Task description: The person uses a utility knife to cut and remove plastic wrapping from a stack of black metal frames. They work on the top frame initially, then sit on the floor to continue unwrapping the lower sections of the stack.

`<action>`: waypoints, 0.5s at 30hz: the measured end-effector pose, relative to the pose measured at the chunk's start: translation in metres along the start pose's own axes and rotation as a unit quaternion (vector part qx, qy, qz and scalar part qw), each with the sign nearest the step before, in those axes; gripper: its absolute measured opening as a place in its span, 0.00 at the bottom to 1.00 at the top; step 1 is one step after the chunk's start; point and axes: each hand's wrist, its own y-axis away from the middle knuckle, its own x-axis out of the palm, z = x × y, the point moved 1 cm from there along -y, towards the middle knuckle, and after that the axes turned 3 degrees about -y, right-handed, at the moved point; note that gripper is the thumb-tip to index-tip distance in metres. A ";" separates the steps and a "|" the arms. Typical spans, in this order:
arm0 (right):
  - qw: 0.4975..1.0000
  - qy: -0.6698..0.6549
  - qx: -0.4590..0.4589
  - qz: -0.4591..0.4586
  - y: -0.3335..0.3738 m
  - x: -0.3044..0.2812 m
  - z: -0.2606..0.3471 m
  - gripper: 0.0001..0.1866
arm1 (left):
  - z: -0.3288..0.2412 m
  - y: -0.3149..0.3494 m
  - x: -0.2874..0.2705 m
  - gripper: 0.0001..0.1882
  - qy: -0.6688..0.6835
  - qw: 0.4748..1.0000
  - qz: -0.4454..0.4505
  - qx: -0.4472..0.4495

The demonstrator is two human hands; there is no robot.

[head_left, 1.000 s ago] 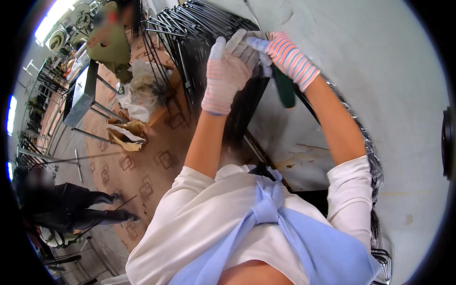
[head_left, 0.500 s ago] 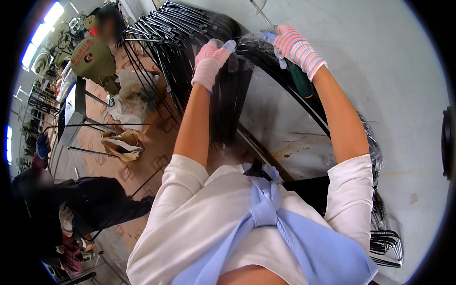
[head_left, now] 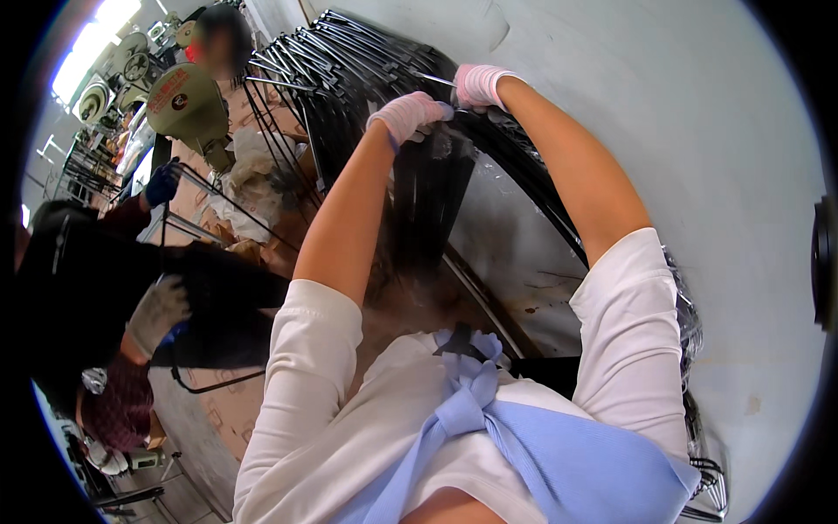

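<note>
In striped gloves, both my hands are at the end of a stack of black bent metal tubes (head_left: 349, 65). My left hand (head_left: 408, 116) has its fingers closed at the clear plastic wrap (head_left: 447, 144) over a hanging bundle of black tubes (head_left: 428, 201); its fingertips are partly hidden. My right hand (head_left: 480, 87), just to the right, is closed round a screwdriver (head_left: 436, 79). Only the metal shaft shows, pointing left over the tubes; the handle is hidden. Long wrapped black tubes (head_left: 532, 188) curve from below my right hand toward my right side.
At the left, a co-worker in dark clothes (head_left: 78, 288) handles a black bent tube frame (head_left: 214, 188) with gloved hands. Behind stand a green machine (head_left: 188, 105) and crumpled plastic bags (head_left: 253, 170). A pale wall (head_left: 698, 131) bounds the right. Another person (head_left: 223, 39) is farther back.
My right hand has moved left toward my left hand, and the screwdriver's shaft has swung down to point left. My left hand has turned and dipped slightly. The co-worker has come closer with the frame.
</note>
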 end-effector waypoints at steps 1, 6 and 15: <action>1.000 0.019 -0.004 0.012 -0.018 0.004 -0.007 0.06 | 0.003 -0.011 0.000 0.15 -0.028 0.999 0.018 0.012; 0.992 0.111 -0.028 -0.060 -0.034 0.017 -0.011 0.10 | -0.002 -0.041 0.012 0.17 -0.308 0.950 -0.022 0.049; 0.992 0.005 -0.122 0.021 -0.011 0.006 -0.016 0.12 | 0.024 -0.069 0.011 0.13 -0.400 0.905 -0.052 0.134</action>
